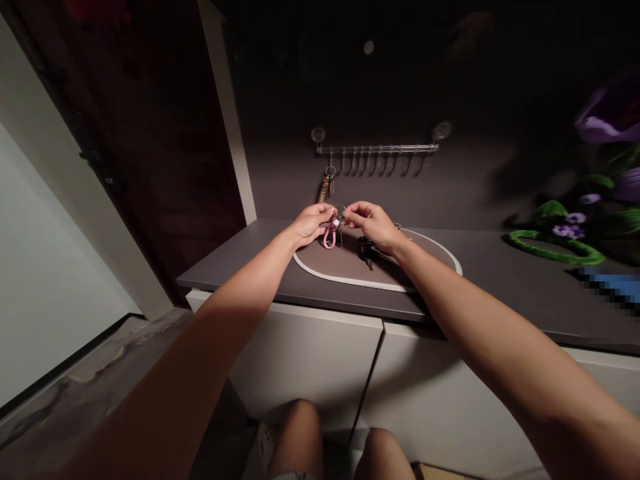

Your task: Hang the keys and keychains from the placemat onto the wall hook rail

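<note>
Logging, largest first: white cabinets (305, 353) under a dark grey worktop (480, 287), a dark door (180, 167) at left. Artificial flowers (565, 230) and a green loop (555, 248) sit toward the worktop's far right. On the wall above, a rail (377, 149) with small hooks and suction cups at both ends; a key fob (324, 190) hangs from its left end.

Oval tray (350, 283), pale rim, lies on the worktop, front rim near the worktop's front edge. Worktop runs on well past it to the right.

In the tray: dark-handled keys (369, 251), just below the right hand (369, 225).

Left hand (311, 224) above the tray's far side, grip closed, pinching a small metal ring (336, 220); a pink strap (329, 237) hangs below it. Right grip also closed, fingertips (346, 213) at the same ring from the other side. Exact hold partly hidden by the fingers.
</note>
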Tool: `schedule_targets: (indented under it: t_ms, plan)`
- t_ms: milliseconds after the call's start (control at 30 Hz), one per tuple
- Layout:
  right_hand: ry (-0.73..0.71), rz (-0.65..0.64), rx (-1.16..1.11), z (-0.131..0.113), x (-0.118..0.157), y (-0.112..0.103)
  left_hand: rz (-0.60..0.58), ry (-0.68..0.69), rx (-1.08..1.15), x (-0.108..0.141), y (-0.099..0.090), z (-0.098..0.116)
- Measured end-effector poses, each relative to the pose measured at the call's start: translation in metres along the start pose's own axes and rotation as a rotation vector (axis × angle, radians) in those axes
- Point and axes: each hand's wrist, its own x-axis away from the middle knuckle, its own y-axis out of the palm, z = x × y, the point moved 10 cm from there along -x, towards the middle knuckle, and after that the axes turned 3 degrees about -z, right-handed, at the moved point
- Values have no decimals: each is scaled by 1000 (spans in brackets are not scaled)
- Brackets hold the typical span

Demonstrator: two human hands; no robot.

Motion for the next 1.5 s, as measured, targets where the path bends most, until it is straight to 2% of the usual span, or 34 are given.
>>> schedule_targets:
  t_ms: [100, 233, 433, 667, 867, 1000, 1133, 1300, 1500]
  plan:
    - [3, 22, -64, 2, -1, -2, -7, -28, -21, 1, 2, -2]
    - [38, 51, -148, 9, -2, -3, -12, 7, -27, 1, 3, 0]
    - [127, 38, -226, 21, 0, 5, 48, 54, 6, 0, -1, 4]
    - [108, 134, -251, 23, -2, -3, 112, 54, 9, 0, -2, 5]
    - [95, 164, -376, 14, -7, -2, 157, 178, -59, -2, -8, 16]
    - [119, 166, -380, 9, -10, -2, 211, 244, -101, -3, -14, 21]
    - [121, 197, -367, 7, -21, -5, 296, 257, -157, 0, -20, 25]
    - [150, 296, -367, 8, -43, -17, 383, 250, -288, 3, -27, 27]
    - [180, 367, -289, 6, -72, -28, 479, 253, -404, 0, -43, 19]
